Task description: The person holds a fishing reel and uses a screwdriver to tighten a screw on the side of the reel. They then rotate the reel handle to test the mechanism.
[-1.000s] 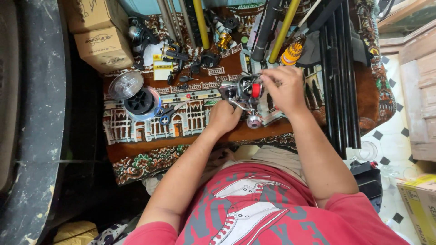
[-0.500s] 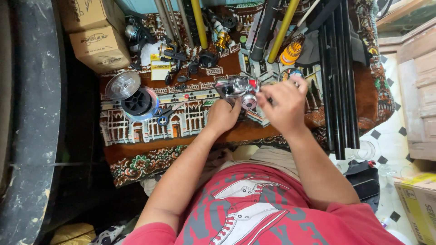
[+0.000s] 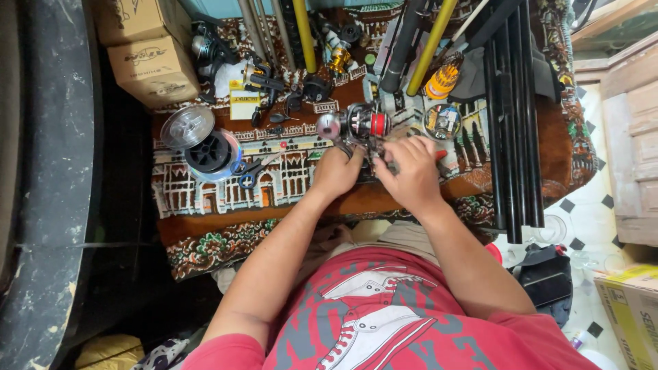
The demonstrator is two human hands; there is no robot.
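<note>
A glossy metal fishing reel [image 3: 360, 125] with a red spool is resting on the woven patterned rug [image 3: 274, 195], just beyond both hands; the left hand [image 3: 337, 171] and right hand [image 3: 410, 173] are gripping its underside, fingers curled.

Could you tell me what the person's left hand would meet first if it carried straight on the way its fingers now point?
Most likely the fishing reel: the left hand already touches its underside.
</note>
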